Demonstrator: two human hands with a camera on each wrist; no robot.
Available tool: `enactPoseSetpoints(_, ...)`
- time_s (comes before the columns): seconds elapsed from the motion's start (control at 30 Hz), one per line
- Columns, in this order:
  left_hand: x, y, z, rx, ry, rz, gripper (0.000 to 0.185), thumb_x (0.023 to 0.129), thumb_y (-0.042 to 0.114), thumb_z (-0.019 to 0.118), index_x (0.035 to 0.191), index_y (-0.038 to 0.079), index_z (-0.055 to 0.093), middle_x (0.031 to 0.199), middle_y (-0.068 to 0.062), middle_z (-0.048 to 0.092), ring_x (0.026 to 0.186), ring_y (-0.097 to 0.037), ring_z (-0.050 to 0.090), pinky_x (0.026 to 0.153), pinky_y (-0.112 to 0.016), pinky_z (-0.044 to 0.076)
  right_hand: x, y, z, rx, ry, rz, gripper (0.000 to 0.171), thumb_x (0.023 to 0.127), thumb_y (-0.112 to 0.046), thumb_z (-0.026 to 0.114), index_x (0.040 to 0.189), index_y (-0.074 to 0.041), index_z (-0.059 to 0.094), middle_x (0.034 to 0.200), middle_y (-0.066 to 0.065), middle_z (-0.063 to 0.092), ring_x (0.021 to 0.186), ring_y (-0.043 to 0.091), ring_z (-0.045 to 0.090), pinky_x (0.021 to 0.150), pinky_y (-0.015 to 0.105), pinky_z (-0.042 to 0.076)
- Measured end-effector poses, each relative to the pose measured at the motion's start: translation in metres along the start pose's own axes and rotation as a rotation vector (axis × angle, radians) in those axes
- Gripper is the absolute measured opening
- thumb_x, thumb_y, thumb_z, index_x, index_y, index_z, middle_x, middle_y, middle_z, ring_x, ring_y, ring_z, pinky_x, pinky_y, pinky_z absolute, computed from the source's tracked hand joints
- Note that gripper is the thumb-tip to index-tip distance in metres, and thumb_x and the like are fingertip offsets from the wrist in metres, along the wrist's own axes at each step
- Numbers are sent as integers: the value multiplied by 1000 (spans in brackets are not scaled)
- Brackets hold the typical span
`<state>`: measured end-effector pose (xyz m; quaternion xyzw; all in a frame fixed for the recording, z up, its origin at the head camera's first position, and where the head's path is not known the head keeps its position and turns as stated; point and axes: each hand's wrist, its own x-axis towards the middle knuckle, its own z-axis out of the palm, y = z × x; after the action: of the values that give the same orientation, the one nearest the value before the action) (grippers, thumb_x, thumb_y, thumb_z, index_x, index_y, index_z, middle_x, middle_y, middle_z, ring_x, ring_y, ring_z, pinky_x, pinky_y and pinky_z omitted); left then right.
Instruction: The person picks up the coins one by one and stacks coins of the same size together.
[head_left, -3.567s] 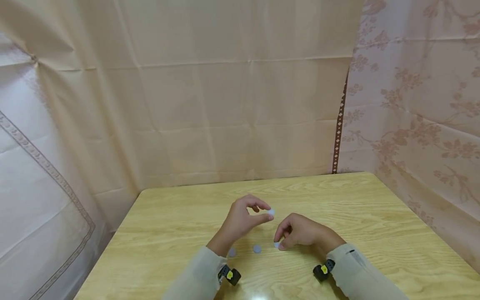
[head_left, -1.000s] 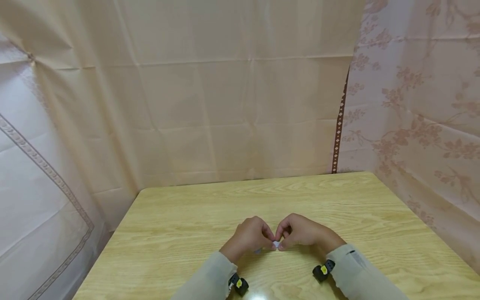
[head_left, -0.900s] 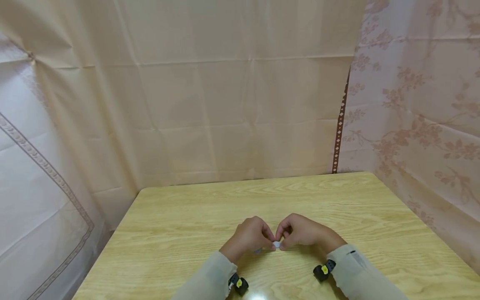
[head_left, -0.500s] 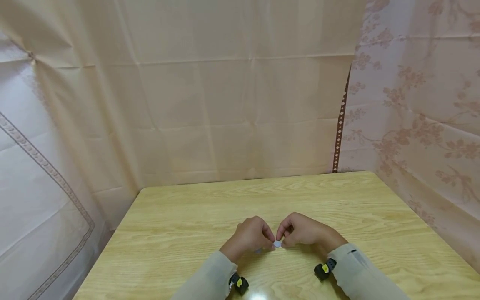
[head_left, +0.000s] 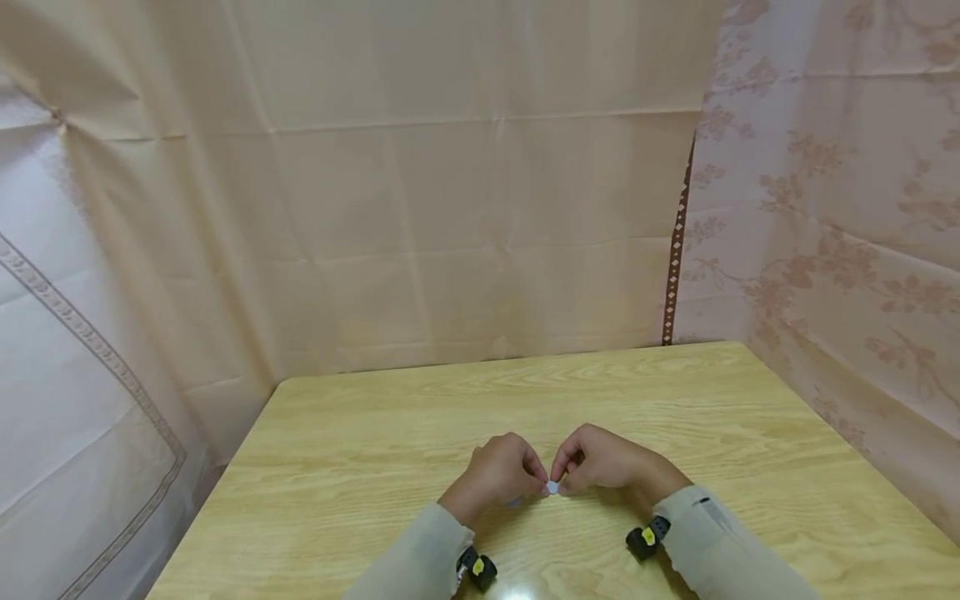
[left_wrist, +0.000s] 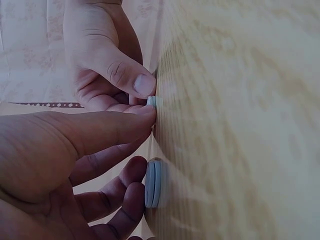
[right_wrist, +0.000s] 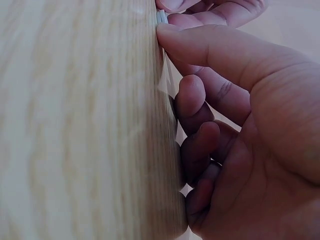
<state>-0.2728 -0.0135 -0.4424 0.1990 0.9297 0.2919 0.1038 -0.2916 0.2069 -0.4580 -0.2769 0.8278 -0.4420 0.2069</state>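
Note:
On the table, my left hand and right hand meet at a small pale blue-white disc. Thumb and forefinger of each hand pinch it from opposite sides. Seen edge-on in the left wrist view, the pinched piece shows a seam, like two thin discs lying flat on each other. Another pale disc lies partly hidden under my left hand. In the left wrist view this second piece also shows a seam along its edge, close by my left hand's curled lower fingers.
The light wood-grain table carries the work. A beige curtain hangs behind its far edge, with a flowered cloth on the right and a white cloth on the left. Black wrist cameras sit by both cuffs.
Since 3.6 seconds ago my left hand has come down with its raised disc to the one my right hand pinches. Over the last second both hands have stayed nearly still.

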Motion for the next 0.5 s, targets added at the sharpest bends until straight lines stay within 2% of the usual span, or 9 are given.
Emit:
enactPoseSetpoints(0.27,1,0,1,11,5,-2,19,79,24,92,68,26,76,64,19,68,73,-4,60,103,-71,34,0,0,0,26,-7,-1,9,86,-3,81,93,-8,81,69,0,61,59,7,45,54,21,37)
enactPoseSetpoints(0.5,1,-2,2,13,11,6,19,79,25,92,67,27,76,64,20,67,72,-3,60,105,-74,32,0,0,0,9,-7,7,9,86,-5,81,92,-11,81,70,1,62,59,8,46,54,21,38)
